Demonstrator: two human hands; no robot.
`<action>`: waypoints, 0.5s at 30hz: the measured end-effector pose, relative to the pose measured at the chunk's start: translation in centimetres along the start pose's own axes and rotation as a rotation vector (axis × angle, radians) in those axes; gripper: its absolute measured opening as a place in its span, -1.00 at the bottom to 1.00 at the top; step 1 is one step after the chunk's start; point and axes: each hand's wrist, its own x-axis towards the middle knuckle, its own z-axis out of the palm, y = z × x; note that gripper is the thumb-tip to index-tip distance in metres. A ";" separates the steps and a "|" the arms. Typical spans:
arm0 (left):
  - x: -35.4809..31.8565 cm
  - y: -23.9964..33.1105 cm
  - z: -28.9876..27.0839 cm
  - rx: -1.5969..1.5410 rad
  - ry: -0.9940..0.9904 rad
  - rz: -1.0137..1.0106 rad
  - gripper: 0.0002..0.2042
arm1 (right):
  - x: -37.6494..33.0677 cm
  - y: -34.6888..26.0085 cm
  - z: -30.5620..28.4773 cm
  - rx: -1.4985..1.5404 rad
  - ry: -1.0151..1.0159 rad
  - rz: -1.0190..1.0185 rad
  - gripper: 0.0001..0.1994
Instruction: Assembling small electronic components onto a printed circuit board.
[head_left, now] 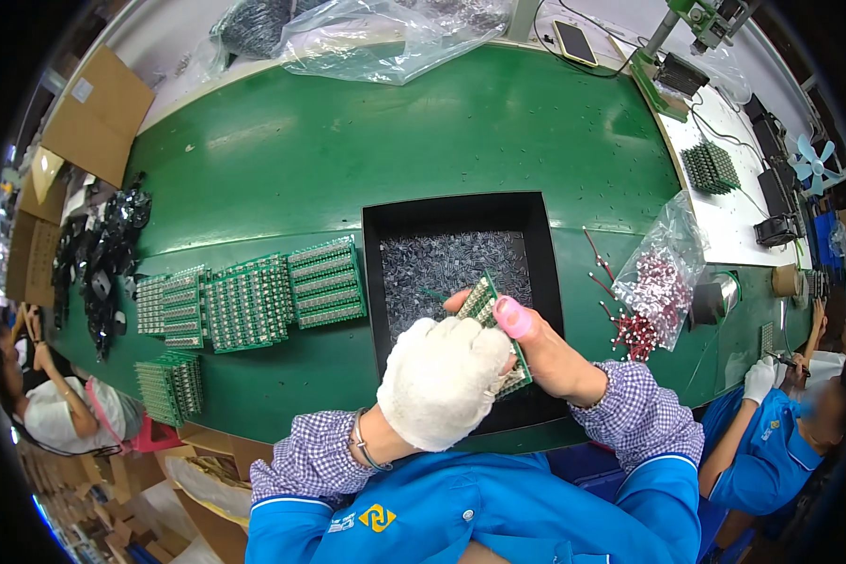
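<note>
A green circuit board panel (480,299) with rows of small parts is held tilted over a black tray (372,282). My left hand (445,381), in a white glove, is closed over the near part of the panel and hides much of it. My right hand (556,357) grips the panel's right side, its thumb wearing a pink finger cot (513,318). Loose small dark and clear pieces (446,258) cover the tray's bottom. What the gloved fingertips do beneath the fist is hidden.
Left of the tray stand rows of similar panels (249,303), with another stack (169,387) nearer. Black strips (113,254) lie far left. To the right are red-wired parts in a plastic bag (665,277) and a wire spool (714,297). A co-worker (771,442) sits at right.
</note>
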 end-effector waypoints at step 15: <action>-1.3 0.4 -0.3 -0.054 -0.126 0.019 -0.80 | -0.1 -1.1 -0.1 0.143 -0.001 0.136 -0.36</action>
